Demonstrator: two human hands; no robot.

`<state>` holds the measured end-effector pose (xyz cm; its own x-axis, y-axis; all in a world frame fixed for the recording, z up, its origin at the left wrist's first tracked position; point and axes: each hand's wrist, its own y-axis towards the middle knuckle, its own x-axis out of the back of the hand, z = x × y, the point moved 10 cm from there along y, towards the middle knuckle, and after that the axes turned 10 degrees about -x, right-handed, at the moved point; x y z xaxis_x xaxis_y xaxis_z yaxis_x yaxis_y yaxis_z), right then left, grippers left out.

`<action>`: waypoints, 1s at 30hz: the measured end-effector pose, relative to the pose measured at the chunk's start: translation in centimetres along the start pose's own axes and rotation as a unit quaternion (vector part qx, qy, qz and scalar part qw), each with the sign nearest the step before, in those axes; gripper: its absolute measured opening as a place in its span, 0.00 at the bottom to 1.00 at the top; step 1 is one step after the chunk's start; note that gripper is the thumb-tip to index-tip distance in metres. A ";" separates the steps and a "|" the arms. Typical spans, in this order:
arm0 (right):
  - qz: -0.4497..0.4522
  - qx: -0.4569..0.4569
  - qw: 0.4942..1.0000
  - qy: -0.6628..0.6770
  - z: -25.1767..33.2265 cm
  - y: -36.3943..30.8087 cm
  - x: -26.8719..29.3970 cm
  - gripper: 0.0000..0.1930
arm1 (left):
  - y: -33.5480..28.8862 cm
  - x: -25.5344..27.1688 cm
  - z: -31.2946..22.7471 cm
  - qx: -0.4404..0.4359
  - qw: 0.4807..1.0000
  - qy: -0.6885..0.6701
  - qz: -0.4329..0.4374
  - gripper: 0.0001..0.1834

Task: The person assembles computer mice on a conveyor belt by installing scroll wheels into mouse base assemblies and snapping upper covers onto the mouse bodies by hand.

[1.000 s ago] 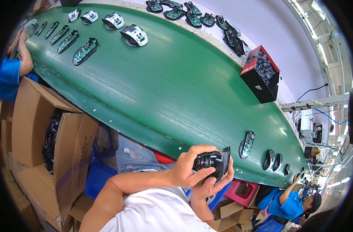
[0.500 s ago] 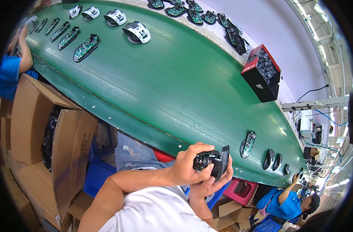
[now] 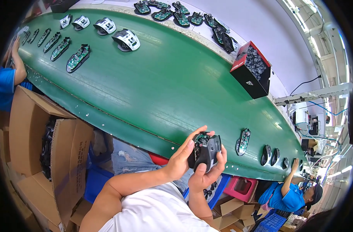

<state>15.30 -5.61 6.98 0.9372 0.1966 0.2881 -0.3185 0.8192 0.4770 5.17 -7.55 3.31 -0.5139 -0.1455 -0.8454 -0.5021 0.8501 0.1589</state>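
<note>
Just in front of the belt's near edge I hold a partly opened black computer mouse [image 3: 212,149] between both hands. My left hand [image 3: 180,159] grips its left side, with the fingers stretched along the far edge. My right hand [image 3: 209,174] wraps its right side and near end, thumb on the dark cover. Inner parts of the mouse show on its left; the rest is hidden by my fingers. Closest to my hands on the green belt [image 3: 157,92] lies a mouse base with a green circuit board [image 3: 243,142].
Mouse bases with boards [image 3: 78,58] and white-and-black mouse covers [image 3: 126,40] line the belt's far left. A box of small dark parts [image 3: 250,71] stands on the far ledge. Cardboard cartons [image 3: 68,154] sit left. Co-workers' arms [image 3: 290,179] reach the belt at both ends.
The mouse has turned in my hands and shifted slightly left. My left fingers have straightened along its side, and my right thumb now presses on the cover. The view has shifted slightly.
</note>
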 end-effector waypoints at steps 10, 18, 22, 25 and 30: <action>0.082 0.054 0.993 -0.070 0.3 -0.2 -1.7 0.26 | -0.3 -1.6 -1.4 -0.046 0.964 0.226 0.132 0.45; 0.120 -0.137 0.939 0.290 -2.1 1.9 -0.8 0.43 | -0.6 -1.1 -1.8 -0.054 0.943 0.296 0.145 0.45; 0.090 -0.170 0.963 0.188 -3.7 0.7 -0.1 0.42 | -1.4 -2.8 -4.1 -0.199 0.880 0.404 0.149 0.34; 0.066 -0.171 0.968 0.171 -3.5 0.4 0.1 0.45 | -2.1 -3.6 -6.5 -0.340 0.765 0.519 0.170 0.32; 0.072 -0.138 0.956 0.249 -2.9 0.0 0.7 0.40 | -2.6 -2.5 -5.8 -0.352 0.791 0.475 0.158 0.33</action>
<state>16.41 -3.91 4.78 0.8598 0.4942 -0.1285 -0.4644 0.8614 0.2055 3.71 -12.33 7.94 -0.8134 -0.5817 0.0050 -0.3355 0.4761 0.8129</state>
